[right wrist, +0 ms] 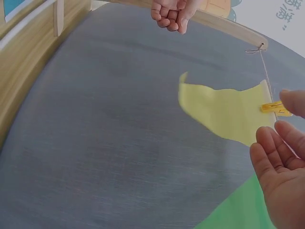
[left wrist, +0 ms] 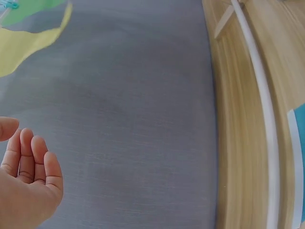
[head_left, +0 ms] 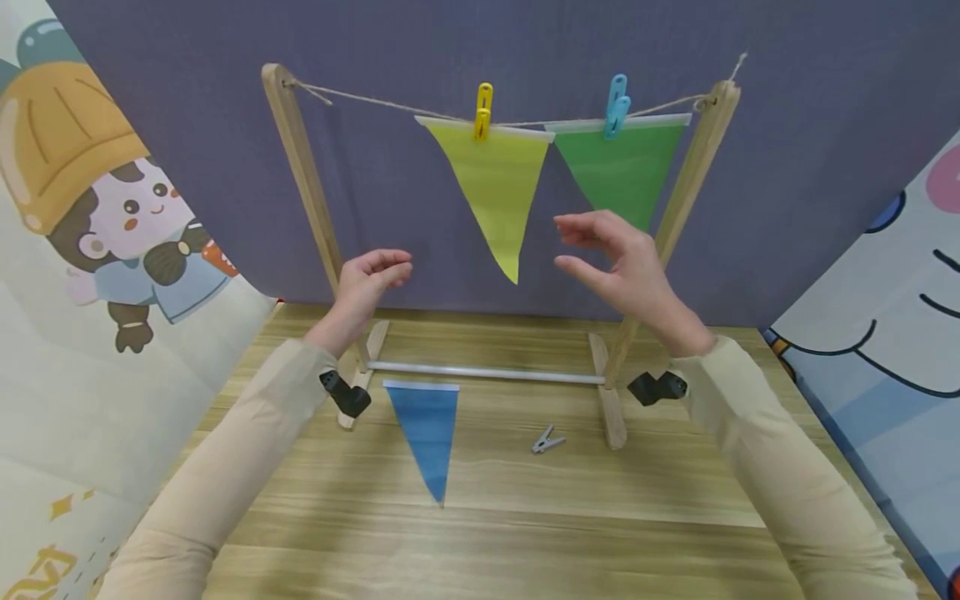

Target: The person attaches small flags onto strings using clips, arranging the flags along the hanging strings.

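Observation:
My left hand [head_left: 367, 283] hovers in front of the left post, fingers loosely bent and holding nothing. To the right, my right hand [head_left: 626, 262] is raised before the green pennant [head_left: 622, 162], thumb and fingers apart with nothing between them. A yellow clothespin [head_left: 483, 112] fastens the yellow pennant [head_left: 495, 179] to the twine [head_left: 390, 104]. The green pennant hangs beside it from a blue clothespin [head_left: 617, 108]; my right hand partly covers its lower end. On the table lie a blue pennant [head_left: 427, 433] and a grey clothespin [head_left: 547, 440].
Two wooden posts, left [head_left: 303, 158] and right [head_left: 693, 175], carry the twine. A white rod [head_left: 487, 372] joins their feet low on the wooden table [head_left: 480, 550]. Behind stands a dark grey-blue backdrop [head_left: 405, 42], with cartoon-printed sheets at both sides.

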Available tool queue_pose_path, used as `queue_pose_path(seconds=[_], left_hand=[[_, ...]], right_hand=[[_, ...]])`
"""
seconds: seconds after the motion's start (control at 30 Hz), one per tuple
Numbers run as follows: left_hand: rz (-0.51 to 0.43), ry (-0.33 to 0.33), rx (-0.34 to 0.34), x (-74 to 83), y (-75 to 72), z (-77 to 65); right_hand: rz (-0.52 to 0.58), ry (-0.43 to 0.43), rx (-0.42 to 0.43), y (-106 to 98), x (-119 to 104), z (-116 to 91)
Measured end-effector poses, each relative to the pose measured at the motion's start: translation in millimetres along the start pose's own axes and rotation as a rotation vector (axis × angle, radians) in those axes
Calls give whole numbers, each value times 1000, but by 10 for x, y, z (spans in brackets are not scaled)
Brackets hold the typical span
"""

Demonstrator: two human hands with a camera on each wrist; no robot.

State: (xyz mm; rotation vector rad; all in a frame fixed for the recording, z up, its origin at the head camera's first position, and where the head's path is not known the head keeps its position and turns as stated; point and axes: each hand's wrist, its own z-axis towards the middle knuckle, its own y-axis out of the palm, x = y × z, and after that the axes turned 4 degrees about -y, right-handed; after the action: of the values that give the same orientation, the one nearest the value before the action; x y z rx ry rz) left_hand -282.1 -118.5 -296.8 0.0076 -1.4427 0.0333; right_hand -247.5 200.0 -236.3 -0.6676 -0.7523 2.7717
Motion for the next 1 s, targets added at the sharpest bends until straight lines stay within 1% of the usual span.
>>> queue_pose_path(seconds=[0.1, 0.33, 0.6, 0.73, 0.8, 1.0], left_hand=[[15, -1, -5, -34, 2, -12], [15, -40, -23, -133, 13, -43], [-3, -71, -33, -263, 12, -78], [1, -87, -34, -313, 8, -110], [9, -92, -36, -334, 8, -125], [-11, -97, -53, -389, 12, -156]], right_hand=[[8, 1, 2, 24, 18, -40], [70, 9, -4, 90, 52, -145], [64, 40, 2, 139, 79, -269], [86, 53, 3, 152, 85, -342], [97, 61, 3, 165, 90, -378], [101, 94, 2, 210, 100, -483]])
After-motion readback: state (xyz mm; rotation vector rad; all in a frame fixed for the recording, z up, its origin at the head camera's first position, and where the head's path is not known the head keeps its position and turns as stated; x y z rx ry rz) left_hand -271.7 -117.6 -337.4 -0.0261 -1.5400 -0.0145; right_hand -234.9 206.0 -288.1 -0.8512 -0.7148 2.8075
